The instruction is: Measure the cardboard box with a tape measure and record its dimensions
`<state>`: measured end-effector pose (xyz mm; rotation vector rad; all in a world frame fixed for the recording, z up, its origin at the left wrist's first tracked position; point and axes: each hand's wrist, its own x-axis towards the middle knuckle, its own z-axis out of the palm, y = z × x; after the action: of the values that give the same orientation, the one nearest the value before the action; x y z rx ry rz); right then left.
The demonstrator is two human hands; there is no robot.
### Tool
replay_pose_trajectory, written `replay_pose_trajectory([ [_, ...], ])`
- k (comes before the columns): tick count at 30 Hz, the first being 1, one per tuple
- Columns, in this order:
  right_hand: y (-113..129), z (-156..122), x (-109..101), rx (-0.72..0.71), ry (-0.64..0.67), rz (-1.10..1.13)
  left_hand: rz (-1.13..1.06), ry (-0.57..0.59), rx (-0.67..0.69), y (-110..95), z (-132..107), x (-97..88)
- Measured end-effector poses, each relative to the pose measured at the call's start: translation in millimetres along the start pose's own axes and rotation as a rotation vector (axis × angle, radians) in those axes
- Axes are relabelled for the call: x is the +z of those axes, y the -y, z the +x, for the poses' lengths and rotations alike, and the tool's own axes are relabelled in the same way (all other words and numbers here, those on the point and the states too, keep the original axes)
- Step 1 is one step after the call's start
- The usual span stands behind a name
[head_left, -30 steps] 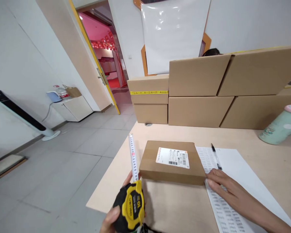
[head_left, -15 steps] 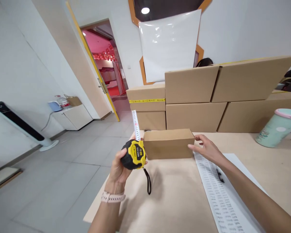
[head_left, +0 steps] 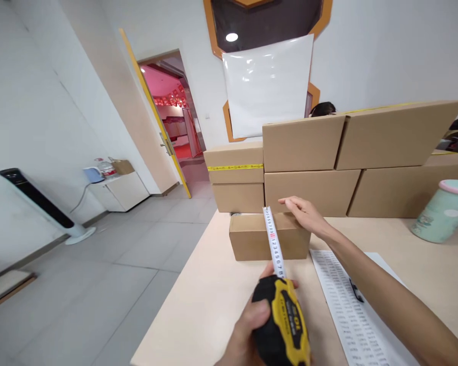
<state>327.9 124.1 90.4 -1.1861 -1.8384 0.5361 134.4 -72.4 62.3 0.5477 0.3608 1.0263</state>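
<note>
My left hand [head_left: 248, 325] is wrapped round a black and yellow tape measure [head_left: 284, 320] at the lower middle. Its white blade [head_left: 274, 241] sticks out forward, passing in front of a small brown cardboard box [head_left: 248, 244] on the table. Over the right part of that box is my right hand [head_left: 303, 213], its fingers stretched to the left near the blade's tip and holding nothing. Whether the fingers touch the box top cannot be made out. A printed sheet [head_left: 338, 300] lies under my right forearm, with a black pen [head_left: 355, 291] on it.
Large cardboard boxes [head_left: 309, 190] are stacked along the table's far side, and the top of a person's head [head_left: 323, 109] shows behind them. A mint green tumbler [head_left: 440, 213] stands at the right. The table's left edge [head_left: 183, 272] drops to grey floor.
My left hand has moved the tape measure right and nearer, so its blade now crosses in front of the small box. My right hand has left the box's right end and risen leftward over its top.
</note>
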Motion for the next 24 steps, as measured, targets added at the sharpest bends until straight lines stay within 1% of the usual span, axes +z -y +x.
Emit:
replay_pose_trajectory([
  [2, 0, 9, 9, -0.038, 0.06, -0.054, 0.008, -0.017, 0.0, 9, 14, 1.8],
  [4, -1, 14, 14, -0.047, 0.103, -0.072, 0.018, -0.05, 0.013, 14, 24, 1.6],
  [7, -1, 18, 16, -0.045, 0.151, -0.06, 0.005, -0.091, 0.014, 15, 30, 0.4],
  [9, -1, 19, 16, -0.064, 0.177, -0.063, -0.016, -0.079, 0.004, 14, 29, -0.3],
  [13, 0, 19, 16, -0.118, 0.222, -0.088, -0.049, -0.01, -0.025, 14, 20, -1.1],
  [19, 1, 15, 16, -0.182, 0.278, -0.135, -0.091, 0.036, -0.037, 17, 11, -3.0],
  [22, 4, 15, 16, -0.154, 0.29, -0.152, -0.124, 0.057, -0.049, 18, 10, -1.6],
  [24, 5, 18, 15, -0.078, 0.294, -0.17, -0.147, 0.045, -0.028, 18, 10, 0.3],
])
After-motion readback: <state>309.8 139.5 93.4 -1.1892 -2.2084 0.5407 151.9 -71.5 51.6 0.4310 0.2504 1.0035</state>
